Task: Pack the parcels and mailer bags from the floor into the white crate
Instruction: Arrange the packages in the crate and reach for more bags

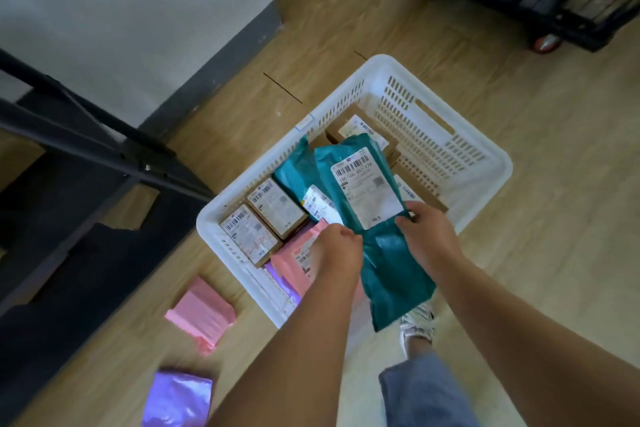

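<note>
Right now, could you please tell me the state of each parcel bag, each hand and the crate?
White crate: on the floor, partly filled.
Teal mailer bag: held over the crate, label up.
Left hand: grips the bag's left edge.
Right hand: grips its right edge.
Pink mailer bag: lying on the floor, unpacked.
Purple mailer bag: lying on the floor, unpacked.

Left hand (337, 246) and right hand (427, 236) grip teal mailer (393, 267).

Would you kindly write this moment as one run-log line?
left hand, right hand: grip teal mailer bag over white crate | floor: pink bag, purple bag unpacked
</note>
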